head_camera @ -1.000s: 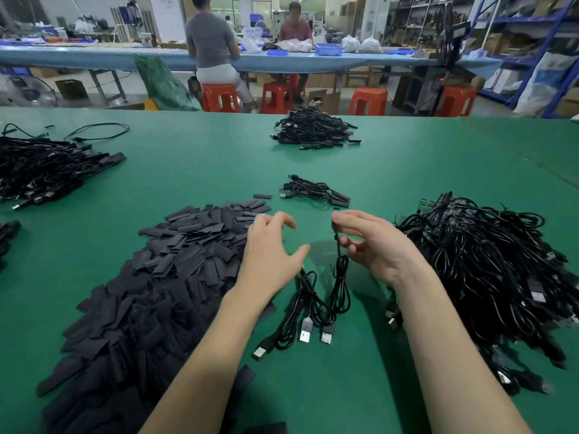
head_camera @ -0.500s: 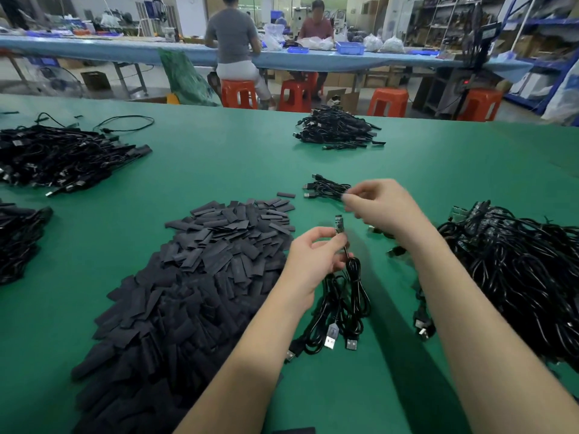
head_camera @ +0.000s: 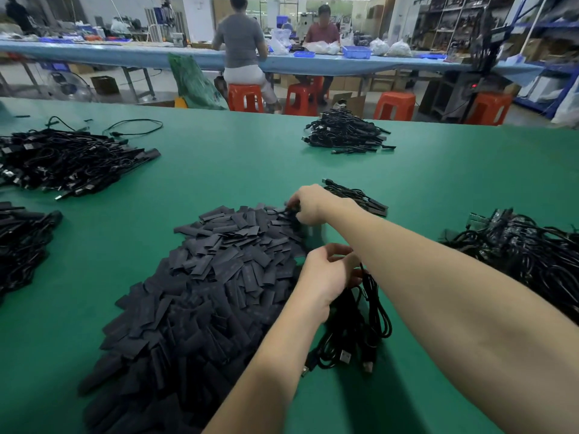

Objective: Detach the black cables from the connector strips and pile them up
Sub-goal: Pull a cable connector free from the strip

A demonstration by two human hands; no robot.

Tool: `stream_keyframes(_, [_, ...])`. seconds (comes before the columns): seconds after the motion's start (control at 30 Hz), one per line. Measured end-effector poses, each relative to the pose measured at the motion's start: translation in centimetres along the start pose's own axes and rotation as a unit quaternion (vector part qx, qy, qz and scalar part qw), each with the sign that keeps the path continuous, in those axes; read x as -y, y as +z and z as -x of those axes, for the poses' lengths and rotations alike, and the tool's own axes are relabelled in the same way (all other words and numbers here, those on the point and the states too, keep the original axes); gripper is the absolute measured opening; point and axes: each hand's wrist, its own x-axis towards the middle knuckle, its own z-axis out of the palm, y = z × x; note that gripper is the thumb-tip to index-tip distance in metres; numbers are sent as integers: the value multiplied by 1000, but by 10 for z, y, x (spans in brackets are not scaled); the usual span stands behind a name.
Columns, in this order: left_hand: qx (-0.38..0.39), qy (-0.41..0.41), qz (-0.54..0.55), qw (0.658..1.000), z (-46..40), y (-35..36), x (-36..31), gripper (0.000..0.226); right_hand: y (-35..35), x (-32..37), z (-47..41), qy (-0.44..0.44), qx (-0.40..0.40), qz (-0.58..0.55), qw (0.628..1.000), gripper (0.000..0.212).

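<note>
A small bundle of black cables (head_camera: 360, 327) lies on the green table (head_camera: 238, 170) near its front, just right of the large heap of flat black connector strips (head_camera: 206, 277); the cables are thin, glossy and looped, with metal USB plugs showing at the near end. The left hand (head_camera: 329, 274) sits at the far end of this bundle with fingers curled about the cable tops, gripping them. The right hand (head_camera: 313, 203) reaches across above the left forearm to the far right corner of the strip heap, fingers curled down and pinching at a dark strip there; exactly what it holds cannot be told. Just behind the right hand lies a small cable pile (head_camera: 357, 197), touching or nearly touching the heap's far edge. Open green surface runs between this pile and a further cable mound (head_camera: 344, 133) near the table's far edge, and a broad bare band separates the strip heap from the left-side cable mass (head_camera: 62, 161). Another dark cable mass (head_camera: 22, 242) sits at the left frame edge, well apart from the heap. A large tangle of cables (head_camera: 526, 255) occupies the right side, with a clear strip of table between it and the right forearm. Beyond the table stand orange stools (head_camera: 246, 97) and a long blue bench (head_camera: 156, 56), with two seated persons.
</note>
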Motion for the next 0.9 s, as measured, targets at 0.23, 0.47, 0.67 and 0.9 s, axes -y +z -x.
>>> stream_keyframes(0.23, [-3,7,-15,1000,4,2,-1,27,2,10,18,-59,-72,-34,995,18])
stream_keyframes(0.47, [-6,12,-21,1000,2,3,0,3,-10,2,35,-59,-93,-136,985,17])
stream_keyframes(0.67, [-11,16,-23,1000,-1,-1,-5,5,-8,-40,101,16,-231,-311,922,8])
stream_keyframes(0.9, [30,-5,9,999,2,-9,-15,10,42,-69,172,43,-246,-682,687,14])
